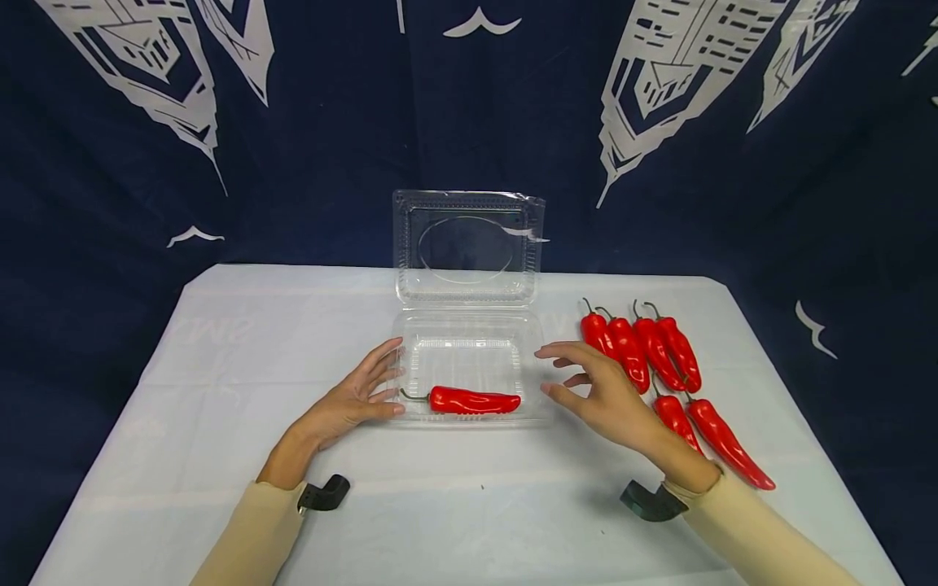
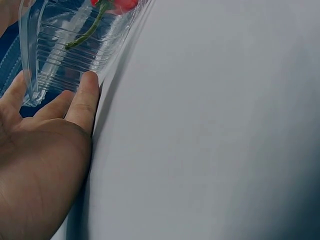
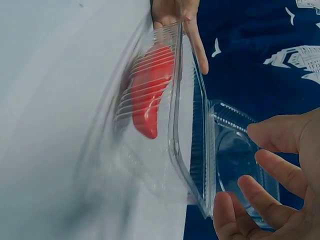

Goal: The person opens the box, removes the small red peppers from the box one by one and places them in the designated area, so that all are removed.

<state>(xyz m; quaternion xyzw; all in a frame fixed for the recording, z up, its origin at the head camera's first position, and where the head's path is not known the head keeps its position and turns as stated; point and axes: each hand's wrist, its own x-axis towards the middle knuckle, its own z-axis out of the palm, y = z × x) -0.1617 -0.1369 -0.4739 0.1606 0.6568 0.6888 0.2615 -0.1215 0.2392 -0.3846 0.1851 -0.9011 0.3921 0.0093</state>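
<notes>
A clear plastic clamshell box [image 1: 469, 325] stands on the table with its lid [image 1: 469, 244] raised at the back. One red chili pepper [image 1: 475, 400] lies along the front of its base, green stem to the left. My left hand [image 1: 359, 399] is at the box's left side, fingers spread and fingertips right at the wall; in the left wrist view its fingers [image 2: 84, 102] overlap the ribbed side. Off the box's right side, my right hand [image 1: 597, 399] hovers with loosely bent fingers and nothing between them. Its fingers [image 3: 270, 200] appear beside the lid in the right wrist view.
Several more red chili peppers [image 1: 630, 350] lie in a group on the right of the white table [image 1: 220, 366], two of them [image 1: 725, 439] nearer the front and partly behind the right forearm. A dark blue patterned cloth [image 1: 330, 146] hangs behind the table.
</notes>
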